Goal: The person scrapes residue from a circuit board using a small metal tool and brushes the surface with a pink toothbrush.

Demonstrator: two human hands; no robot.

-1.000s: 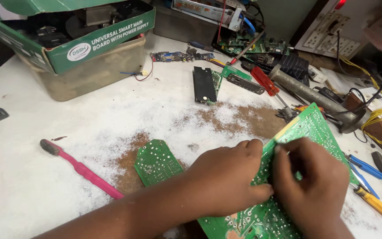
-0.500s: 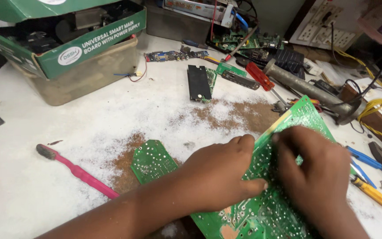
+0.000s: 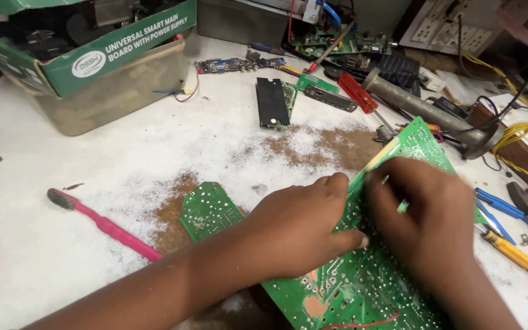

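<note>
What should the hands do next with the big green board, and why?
Probably keep the left hand pressing the green board flat while the right hand works on its top, since the board lies solder side up under both.

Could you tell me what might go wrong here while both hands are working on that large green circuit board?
1. The right hand is blurred on the large green circuit board, solder side up; the fingers could catch on the solder points.
2. The left hand presses the board, which seems partly lifted; it may flex or slip.
3. The small green board and pink brush lie by the left forearm and could be knocked aside.
</note>
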